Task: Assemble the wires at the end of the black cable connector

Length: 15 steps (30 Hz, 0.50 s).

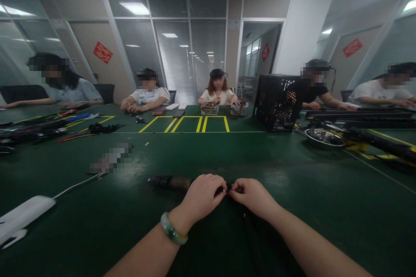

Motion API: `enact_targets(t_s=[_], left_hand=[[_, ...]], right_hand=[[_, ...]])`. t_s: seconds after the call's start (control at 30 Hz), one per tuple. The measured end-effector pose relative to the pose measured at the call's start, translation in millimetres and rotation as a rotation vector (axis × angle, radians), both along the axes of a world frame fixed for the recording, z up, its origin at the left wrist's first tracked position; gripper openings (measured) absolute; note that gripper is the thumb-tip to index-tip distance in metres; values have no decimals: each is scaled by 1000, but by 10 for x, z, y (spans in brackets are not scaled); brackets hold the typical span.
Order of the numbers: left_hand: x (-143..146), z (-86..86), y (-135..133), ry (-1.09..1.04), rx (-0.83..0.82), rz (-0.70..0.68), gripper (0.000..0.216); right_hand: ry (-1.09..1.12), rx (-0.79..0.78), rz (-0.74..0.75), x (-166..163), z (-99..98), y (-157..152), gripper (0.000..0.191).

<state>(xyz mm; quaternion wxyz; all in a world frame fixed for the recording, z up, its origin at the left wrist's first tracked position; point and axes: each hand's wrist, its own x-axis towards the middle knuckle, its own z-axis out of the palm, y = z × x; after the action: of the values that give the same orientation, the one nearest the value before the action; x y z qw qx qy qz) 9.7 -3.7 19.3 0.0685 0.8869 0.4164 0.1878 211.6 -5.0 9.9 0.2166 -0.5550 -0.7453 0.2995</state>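
One small shiny piece (225,190) pinched in the left hand (204,197), over a green table (195,156) with yellow tape (227,124); just beside, the right hand (249,195), also pinched, contents unclear; beyond, glass partitions (208,47) and red diamond-shaped decorations (103,53).

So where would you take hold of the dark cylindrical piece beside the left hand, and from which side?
Probably across the brownish barrel of the dark cylindrical piece, from above, gripping its near and far sides: it lies lengthwise from left to right, and this stretch is exposed. The left hand blocks the view further right.
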Motion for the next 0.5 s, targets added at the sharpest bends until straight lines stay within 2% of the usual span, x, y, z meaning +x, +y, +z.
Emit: enact_targets(t_s=[0.5], left_hand=[[-8,17,-7,-16,-3,-4,8]], right_hand=[[-7,-3,18,6,-6,10,16]])
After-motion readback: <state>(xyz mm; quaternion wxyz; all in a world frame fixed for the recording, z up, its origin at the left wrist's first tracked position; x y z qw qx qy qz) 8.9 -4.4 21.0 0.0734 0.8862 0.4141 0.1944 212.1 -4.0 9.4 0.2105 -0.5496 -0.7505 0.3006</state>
